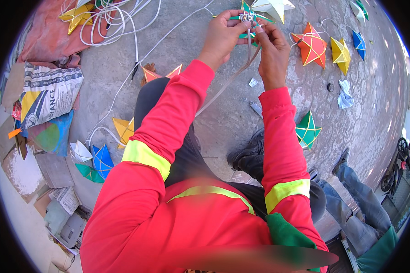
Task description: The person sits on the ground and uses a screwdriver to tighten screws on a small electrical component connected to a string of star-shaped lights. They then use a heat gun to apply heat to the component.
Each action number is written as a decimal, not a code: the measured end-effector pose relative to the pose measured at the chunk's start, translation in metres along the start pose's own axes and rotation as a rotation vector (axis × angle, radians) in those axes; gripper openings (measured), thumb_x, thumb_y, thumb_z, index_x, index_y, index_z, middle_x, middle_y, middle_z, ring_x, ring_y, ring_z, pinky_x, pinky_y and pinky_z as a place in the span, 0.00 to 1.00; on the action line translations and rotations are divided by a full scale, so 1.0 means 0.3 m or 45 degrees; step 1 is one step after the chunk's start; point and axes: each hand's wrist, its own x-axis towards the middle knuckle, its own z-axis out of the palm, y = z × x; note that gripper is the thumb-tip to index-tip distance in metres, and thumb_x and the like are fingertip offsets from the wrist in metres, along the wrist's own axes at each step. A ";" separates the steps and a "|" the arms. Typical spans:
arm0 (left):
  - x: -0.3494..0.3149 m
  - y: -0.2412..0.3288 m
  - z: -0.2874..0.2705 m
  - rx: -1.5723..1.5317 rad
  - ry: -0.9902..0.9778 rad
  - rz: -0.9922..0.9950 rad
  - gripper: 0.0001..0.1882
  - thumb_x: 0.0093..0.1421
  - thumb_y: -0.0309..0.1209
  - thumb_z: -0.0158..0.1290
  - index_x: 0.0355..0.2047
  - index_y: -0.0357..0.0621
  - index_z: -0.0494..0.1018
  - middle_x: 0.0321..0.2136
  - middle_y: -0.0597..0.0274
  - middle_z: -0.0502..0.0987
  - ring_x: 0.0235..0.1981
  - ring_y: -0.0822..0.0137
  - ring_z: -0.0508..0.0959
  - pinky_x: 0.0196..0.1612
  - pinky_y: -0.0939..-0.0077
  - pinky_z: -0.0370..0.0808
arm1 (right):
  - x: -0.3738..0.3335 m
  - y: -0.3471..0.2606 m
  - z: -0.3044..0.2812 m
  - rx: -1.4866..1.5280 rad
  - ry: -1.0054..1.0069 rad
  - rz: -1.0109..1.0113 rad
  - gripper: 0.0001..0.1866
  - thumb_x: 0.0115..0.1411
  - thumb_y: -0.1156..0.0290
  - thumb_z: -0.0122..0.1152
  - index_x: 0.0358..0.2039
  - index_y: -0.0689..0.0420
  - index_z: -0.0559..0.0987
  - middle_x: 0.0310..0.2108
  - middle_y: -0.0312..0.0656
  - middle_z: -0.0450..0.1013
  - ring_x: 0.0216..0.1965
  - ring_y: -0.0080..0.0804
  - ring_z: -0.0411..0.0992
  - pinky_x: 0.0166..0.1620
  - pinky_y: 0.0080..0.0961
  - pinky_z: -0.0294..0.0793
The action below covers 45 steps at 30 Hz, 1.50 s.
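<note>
Green star (246,8) up top is partly blocked — your left hand (224,35) pinches a small square fitting (246,17) in front of it. Your right hand (274,44) curls by the flat cord (249,51) — can't tell what it's gripping.

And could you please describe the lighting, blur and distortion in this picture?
Head view: mostly even daylight on the ground, bright patches toward the right rim; head view: the reddish shape at the lower edge is blurred, the square fitting in the left hand clearer; head view: strong fisheye curve, black corners.
</note>
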 end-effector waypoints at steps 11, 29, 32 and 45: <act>0.009 -0.011 -0.007 -0.062 -0.058 -0.057 0.19 0.63 0.22 0.59 0.54 0.37 0.71 0.45 0.56 0.81 0.38 0.71 0.82 0.41 0.67 0.86 | -0.023 0.015 0.006 0.217 0.081 0.041 0.04 0.65 0.75 0.64 0.39 0.60 0.81 0.36 0.32 0.76 0.36 0.18 0.72 0.41 0.18 0.72; -0.012 -0.003 0.010 0.206 -0.052 0.167 0.18 0.64 0.22 0.58 0.54 0.31 0.71 0.41 0.49 0.83 0.34 0.64 0.86 0.36 0.69 0.88 | 0.003 -0.041 0.004 -0.703 0.084 -0.402 0.03 0.59 0.76 0.66 0.35 0.59 0.82 0.30 0.38 0.76 0.26 0.24 0.74 0.33 0.22 0.74; -0.012 -0.005 0.008 0.237 -0.049 0.199 0.18 0.64 0.22 0.57 0.54 0.31 0.71 0.41 0.48 0.83 0.33 0.64 0.86 0.36 0.69 0.88 | 0.008 -0.040 0.001 -0.730 0.059 -0.482 0.04 0.58 0.77 0.66 0.35 0.60 0.82 0.30 0.39 0.76 0.26 0.26 0.75 0.33 0.24 0.74; -0.009 -0.040 0.000 0.498 0.023 0.438 0.15 0.62 0.22 0.59 0.51 0.37 0.77 0.35 0.54 0.85 0.29 0.70 0.85 0.31 0.77 0.82 | 0.025 -0.073 0.001 -1.289 -0.056 -0.771 0.04 0.60 0.74 0.65 0.34 0.60 0.83 0.32 0.46 0.77 0.31 0.46 0.78 0.35 0.38 0.76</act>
